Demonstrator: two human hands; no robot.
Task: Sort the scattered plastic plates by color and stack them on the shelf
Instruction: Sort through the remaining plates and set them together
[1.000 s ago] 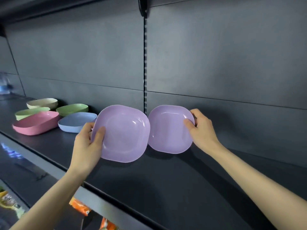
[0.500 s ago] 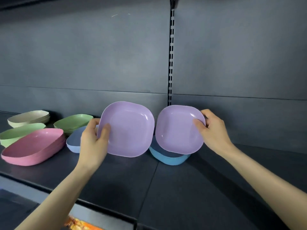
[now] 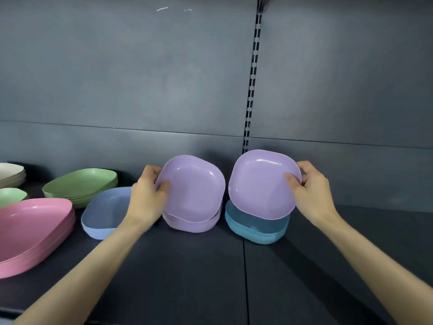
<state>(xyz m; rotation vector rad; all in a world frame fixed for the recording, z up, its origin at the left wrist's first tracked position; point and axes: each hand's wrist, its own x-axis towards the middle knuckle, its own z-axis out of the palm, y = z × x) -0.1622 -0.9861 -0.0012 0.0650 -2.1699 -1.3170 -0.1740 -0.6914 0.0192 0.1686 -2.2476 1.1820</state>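
My left hand [image 3: 146, 198] grips the left rim of a purple plate [image 3: 193, 188], tilted toward me just above a purple stack [image 3: 194, 225] on the dark shelf [image 3: 210, 273]. My right hand [image 3: 312, 192] pinches the right rim of a second purple plate [image 3: 260, 184], held tilted over a teal-blue stack [image 3: 255, 232]. Left of them sit a light blue stack [image 3: 103, 214], a pink stack [image 3: 30, 233], a green stack [image 3: 82, 186], a single green plate [image 3: 10, 197] and a cream stack [image 3: 10, 174].
A dark back panel with a slotted vertical rail [image 3: 251, 83] rises behind the shelf. Bare shelf surface lies in front of the stacks and to the right of the teal-blue stack.
The view shifted right and down toward the shelf. Both purple plates have come lower; the left one now hovers just over the purple stack, and the teal-blue stack shows under the right one.
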